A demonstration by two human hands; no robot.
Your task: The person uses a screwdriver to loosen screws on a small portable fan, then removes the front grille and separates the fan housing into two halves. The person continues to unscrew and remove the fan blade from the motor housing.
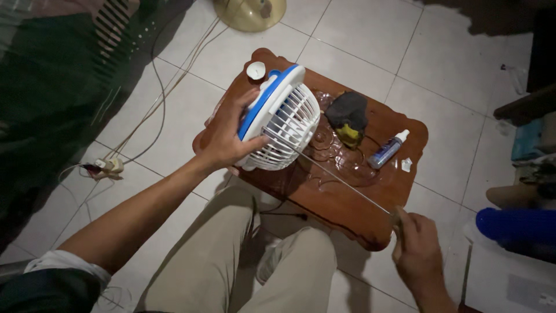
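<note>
A small white and blue table fan [282, 119] stands tilted on a low carved wooden table [353, 217]. My left hand [229, 133] grips the fan's left side and rim. My right hand [416, 249] is closed on the handle of a long thin metal rod [330, 173]. The rod runs up and left, and its tip reaches the fan's front grille. My knees in beige trousers sit just below the table.
On the table lie a dark cloth with a yellow piece [348, 116], a small spray bottle [388, 149] and a white cap [255, 70]. A power strip with cords [107, 168] lies on the tiled floor at left. A blue object [515, 225] sits at right.
</note>
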